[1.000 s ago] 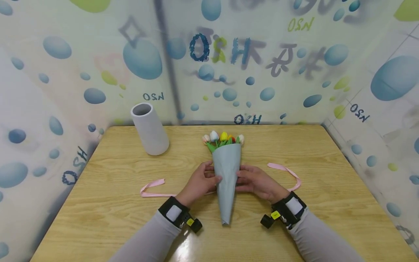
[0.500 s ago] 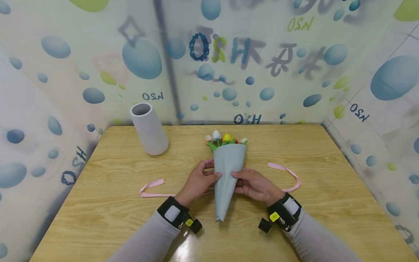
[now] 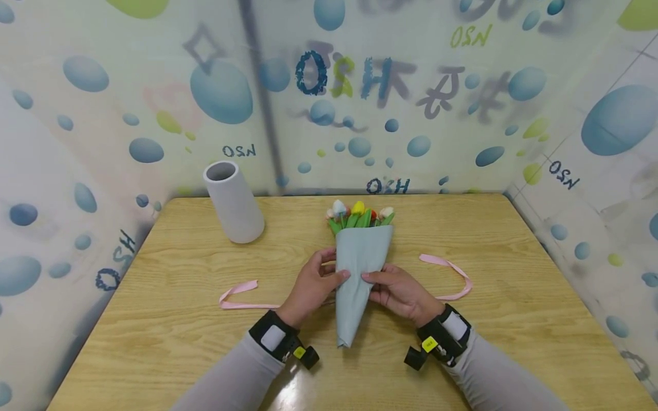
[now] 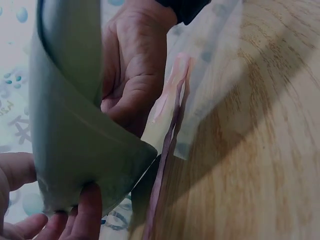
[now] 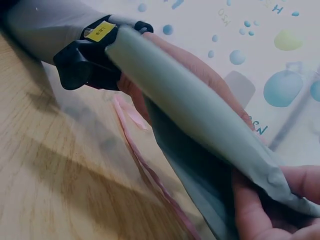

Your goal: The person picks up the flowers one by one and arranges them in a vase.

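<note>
While the left hand [image 3: 311,285] is gripping the left side of the blue-gray paper wrap [image 3: 357,257] and the right hand [image 3: 406,294] is pinching its right side, tulips [image 3: 358,209] are poking out the far end, mid-table. Pink ribbon [image 3: 249,306] is trailing left and right; white vase [image 3: 236,208] is standing far left. Good wrapping is probably needing even thumb pressure, snug overlap, no creasing.

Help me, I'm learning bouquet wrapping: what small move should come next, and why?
Perhaps lower the gray-blue wrapper onto the pink ribbon: the left hand and right hand hold the wrapper around the flowers, and the ribbon lies untied beneath.
</note>
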{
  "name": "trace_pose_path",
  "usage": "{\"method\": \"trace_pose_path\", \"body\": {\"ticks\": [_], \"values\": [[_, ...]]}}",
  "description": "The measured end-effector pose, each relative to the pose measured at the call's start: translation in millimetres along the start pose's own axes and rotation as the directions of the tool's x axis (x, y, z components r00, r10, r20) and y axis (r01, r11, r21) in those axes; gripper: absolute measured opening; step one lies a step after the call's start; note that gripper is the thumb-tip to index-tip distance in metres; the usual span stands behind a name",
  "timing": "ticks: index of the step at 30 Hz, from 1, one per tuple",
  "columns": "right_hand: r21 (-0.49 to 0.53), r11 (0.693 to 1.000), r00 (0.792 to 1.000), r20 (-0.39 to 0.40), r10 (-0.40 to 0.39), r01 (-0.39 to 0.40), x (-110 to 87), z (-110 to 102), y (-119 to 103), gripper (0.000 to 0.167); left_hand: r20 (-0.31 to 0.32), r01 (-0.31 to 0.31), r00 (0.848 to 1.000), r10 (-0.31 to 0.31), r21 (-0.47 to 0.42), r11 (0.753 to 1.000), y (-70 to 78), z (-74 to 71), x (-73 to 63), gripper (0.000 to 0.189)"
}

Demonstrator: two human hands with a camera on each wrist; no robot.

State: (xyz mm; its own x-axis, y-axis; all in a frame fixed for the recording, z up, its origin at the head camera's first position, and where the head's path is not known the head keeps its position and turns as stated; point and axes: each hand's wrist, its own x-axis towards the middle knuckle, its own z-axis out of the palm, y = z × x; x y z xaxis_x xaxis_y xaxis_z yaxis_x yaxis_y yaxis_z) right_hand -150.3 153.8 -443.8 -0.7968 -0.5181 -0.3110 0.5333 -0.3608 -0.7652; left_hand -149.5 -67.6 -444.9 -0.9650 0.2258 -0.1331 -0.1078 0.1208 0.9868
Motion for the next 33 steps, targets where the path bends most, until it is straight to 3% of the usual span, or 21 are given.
{"method": "trace_pose_path", "body": {"ticks": [9,19,28,33], "values": [[-0.003,0.999,0.999,-0.010,-0.053,0.053,1.9,0.1,4.5,0.027,0.005,0.007,1.000,-0.008,0.021,1.000,1.7,1.9,-2.0,0.060],[-0.007,0.988,0.987,0.059,-0.151,0.151,-0.9,0.2,2.1,0.028,0.023,0.020,1.000,-0.020,-0.007,1.000,5.2,1.8,-5.4,0.075],[-0.050,0.973,0.967,0.138,-0.216,0.225,-11.3,2.4,-10.1,0.031,0.137,0.075,0.989,-0.056,-0.136,0.988,8.0,2.2,-8.7,0.086],[-0.072,0.969,0.965,0.139,-0.225,0.236,-10.4,-0.8,-12.4,0.031,0.105,0.106,0.991,-0.085,-0.216,0.971,8.0,-0.7,-10.9,0.086]]}}
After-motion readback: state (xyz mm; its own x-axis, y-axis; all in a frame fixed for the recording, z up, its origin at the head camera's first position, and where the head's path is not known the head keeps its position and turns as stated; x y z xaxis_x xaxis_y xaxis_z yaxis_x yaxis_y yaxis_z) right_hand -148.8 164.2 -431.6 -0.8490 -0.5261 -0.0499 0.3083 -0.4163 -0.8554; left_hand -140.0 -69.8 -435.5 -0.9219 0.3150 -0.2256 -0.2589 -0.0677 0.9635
